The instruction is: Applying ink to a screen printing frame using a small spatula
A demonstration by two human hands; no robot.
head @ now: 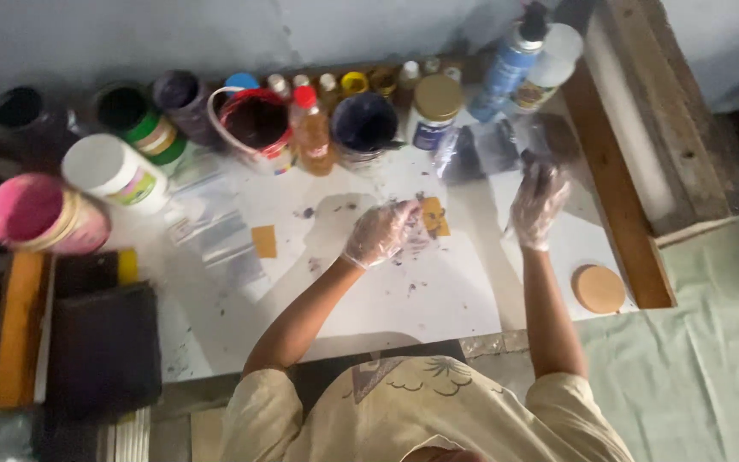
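Both my hands wear clear plastic gloves over a white, paint-speckled table. My left hand is curled, and its fingertips pinch the edge of a small orange card lying on the table. My right hand is raised a little to the right, fingers close together and pointing away, just in front of a clear plastic bag with dark contents. A thin dark sliver shows at its left edge; whether the hand grips it is unclear.
Along the far edge stand open paint pots, a red-rimmed bucket, an orange-liquid bottle, a blue spray bottle and small bottles. At left are a white jar, a pink tub and a second orange card. A round cork lid and a wooden frame lie right.
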